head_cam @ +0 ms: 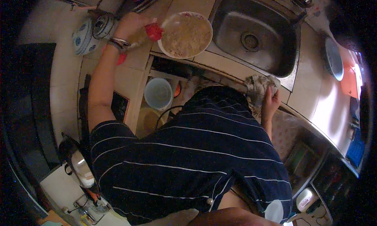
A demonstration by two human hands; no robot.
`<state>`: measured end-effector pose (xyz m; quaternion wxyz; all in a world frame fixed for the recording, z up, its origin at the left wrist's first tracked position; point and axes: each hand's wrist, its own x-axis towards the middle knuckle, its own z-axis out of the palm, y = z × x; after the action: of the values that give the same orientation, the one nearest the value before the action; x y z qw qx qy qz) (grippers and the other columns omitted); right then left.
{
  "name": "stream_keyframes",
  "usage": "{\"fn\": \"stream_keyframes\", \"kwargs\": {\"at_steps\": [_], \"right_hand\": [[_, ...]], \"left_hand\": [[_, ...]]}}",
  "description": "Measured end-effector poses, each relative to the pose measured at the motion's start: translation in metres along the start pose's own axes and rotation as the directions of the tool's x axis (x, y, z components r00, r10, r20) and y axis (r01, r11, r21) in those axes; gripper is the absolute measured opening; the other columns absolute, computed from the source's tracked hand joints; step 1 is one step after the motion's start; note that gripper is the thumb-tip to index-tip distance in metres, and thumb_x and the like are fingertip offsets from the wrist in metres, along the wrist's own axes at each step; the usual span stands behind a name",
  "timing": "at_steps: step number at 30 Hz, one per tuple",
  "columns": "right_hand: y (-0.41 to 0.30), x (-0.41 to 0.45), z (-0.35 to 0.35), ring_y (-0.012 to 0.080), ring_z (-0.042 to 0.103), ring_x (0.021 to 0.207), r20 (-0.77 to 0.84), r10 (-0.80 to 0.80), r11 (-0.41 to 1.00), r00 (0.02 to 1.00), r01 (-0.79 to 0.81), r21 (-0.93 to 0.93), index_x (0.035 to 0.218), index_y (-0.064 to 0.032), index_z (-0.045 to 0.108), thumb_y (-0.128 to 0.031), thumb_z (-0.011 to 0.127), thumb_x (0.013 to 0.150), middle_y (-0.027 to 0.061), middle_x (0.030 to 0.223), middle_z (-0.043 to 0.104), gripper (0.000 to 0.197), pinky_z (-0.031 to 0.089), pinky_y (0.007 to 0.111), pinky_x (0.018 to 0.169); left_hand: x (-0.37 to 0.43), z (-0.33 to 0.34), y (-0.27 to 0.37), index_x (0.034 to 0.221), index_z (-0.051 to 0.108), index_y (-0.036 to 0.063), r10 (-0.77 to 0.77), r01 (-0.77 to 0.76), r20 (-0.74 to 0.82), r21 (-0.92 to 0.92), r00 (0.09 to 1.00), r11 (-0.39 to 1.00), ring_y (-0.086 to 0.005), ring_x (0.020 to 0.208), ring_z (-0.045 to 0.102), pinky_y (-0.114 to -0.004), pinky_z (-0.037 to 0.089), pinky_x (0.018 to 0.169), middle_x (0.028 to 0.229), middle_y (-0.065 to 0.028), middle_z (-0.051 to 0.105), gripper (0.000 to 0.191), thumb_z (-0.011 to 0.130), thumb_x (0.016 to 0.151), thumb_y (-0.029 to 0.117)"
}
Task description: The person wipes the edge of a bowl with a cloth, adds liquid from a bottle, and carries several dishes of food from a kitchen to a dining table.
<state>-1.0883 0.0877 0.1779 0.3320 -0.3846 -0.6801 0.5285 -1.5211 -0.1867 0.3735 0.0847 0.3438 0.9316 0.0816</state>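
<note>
My right hand [271, 100] grips a crumpled, stained cloth [260, 86] at the counter's front edge, just below the steel sink [235, 24]. On the other side, my left hand [132, 24], with bangles at the wrist, reaches over the tiled counter. Its fingertips come up to a small red object [154, 31], too blurred to identify; whether they hold it is unclear. That red object lies against the rim of a round white dish [187, 34], whose inside looks mottled brown. Left of my hand stand blue-and-white lidded pots [84, 37].
Under the counter are a pale plastic bucket [158, 93] and a yellowish container [149, 120]. A faucet [299, 18] rises at the sink's far right. Along the right counter stand a pale basin [334, 58], an orange container [350, 81] and a blue basket [355, 149].
</note>
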Motion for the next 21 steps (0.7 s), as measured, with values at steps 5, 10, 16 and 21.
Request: {"fn": "stream_keyframes", "kwargs": {"at_steps": [5, 10, 16, 21], "right_hand": [[-0.015, -0.002, 0.006, 0.0104, 0.054, 0.077, -0.016, 0.031, 0.986, 0.999, -0.028, 0.162, 0.101, 0.0025, 0.055, -0.016, 0.057, 0.083, 0.0062, 0.091, 0.060, 0.026, 0.043, 0.021, 0.068], [-0.019, 0.006, 0.000, 0.0083, 0.053, 0.073, 0.000, 0.110, 0.989, 0.994, -0.109, 0.102, 0.101, 0.0015, 0.055, -0.019, 0.057, 0.083, 0.0046, 0.090, 0.060, 0.028, 0.044, 0.022, 0.063], [-0.030, 0.042, -0.011, 0.0156, 0.056, 0.083, 0.033, 0.268, 0.889, 0.963, -0.261, 0.378, 0.103, -0.0009, 0.053, -0.020, 0.055, 0.083, 0.0070, 0.095, 0.059, 0.028, 0.046, 0.027, 0.070], [-0.118, 0.098, -0.029, 0.0201, 0.046, 0.107, -0.130, 0.002, 0.941, 0.992, 0.042, 0.336, 0.119, 0.0044, 0.043, -0.024, 0.049, 0.088, 0.0132, 0.117, 0.050, 0.043, 0.035, 0.029, 0.091]], "left_hand": [[-0.032, -0.004, 0.005, 0.050, 0.051, 0.0000, 0.004, 0.002, 0.053, -0.120, 0.999, 0.993, -0.0133, 0.046, 0.043, -0.031, 0.034, 0.045, 0.047, -0.0052, 0.048, 0.062, 0.061, 0.065, 0.059], [-0.033, 0.000, 0.005, 0.059, 0.061, 0.0059, -0.156, 0.182, 0.106, -0.316, 0.982, 0.931, -0.0102, 0.051, 0.044, -0.026, 0.034, 0.048, 0.053, 0.0001, 0.051, 0.046, 0.063, 0.069, 0.050], [-0.049, -0.005, -0.010, 0.106, 0.056, 0.0055, -0.321, 0.099, 0.075, -0.993, 0.944, 0.060, -0.0104, 0.095, 0.052, -0.023, 0.039, 0.083, 0.102, -0.0040, 0.058, 0.036, 0.058, 0.081, 0.031], [-0.045, -0.030, -0.024, 0.078, 0.055, 0.0101, -0.449, -0.112, -0.083, -0.993, 0.890, -0.040, -0.0060, 0.047, 0.035, -0.018, 0.029, 0.043, 0.057, 0.0042, 0.047, 0.027, 0.050, 0.085, 0.036]]}}
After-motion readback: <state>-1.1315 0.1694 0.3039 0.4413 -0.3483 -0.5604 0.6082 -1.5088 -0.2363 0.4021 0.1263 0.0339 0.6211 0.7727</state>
